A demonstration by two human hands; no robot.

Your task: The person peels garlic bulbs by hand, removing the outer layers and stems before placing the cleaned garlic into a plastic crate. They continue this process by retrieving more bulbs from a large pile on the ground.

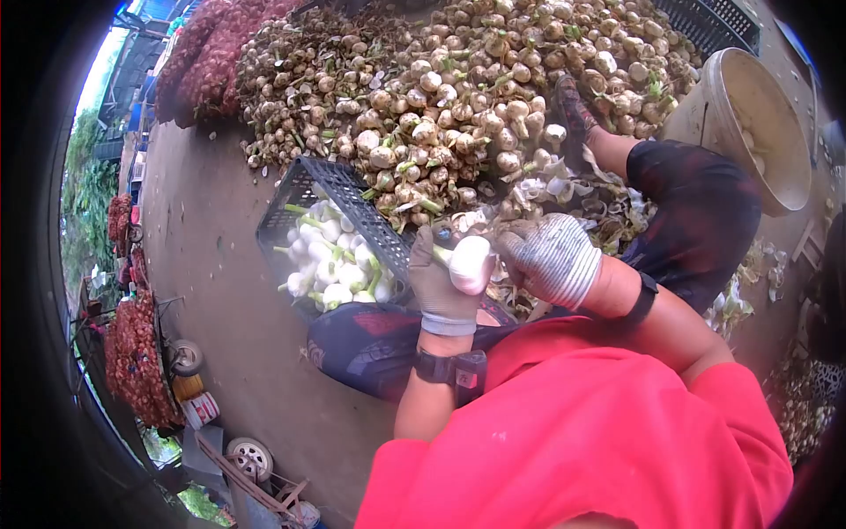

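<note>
For my left hand in its beige fabric glove [432, 280], flat brown floor [220, 282] gives room at the side, but the black perforated plastic crate [354, 199] stands just beside it — I'd have to pass over its rim. Ahead, a broad heap of pale, soil-stained garlic bulbs [423, 132] blocks low movement; rightward, the bent leg in dark patterned trousers [701, 196] partly screens the round off-white plastic bucket [693, 115].

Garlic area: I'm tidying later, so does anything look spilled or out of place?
Loose peels lie strewn on the ground beside the bent right leg, not gathered in a container. The bucket appears to lean, but the wide lens bends things, so I can't tell. The held bulb looks undamaged.
</note>
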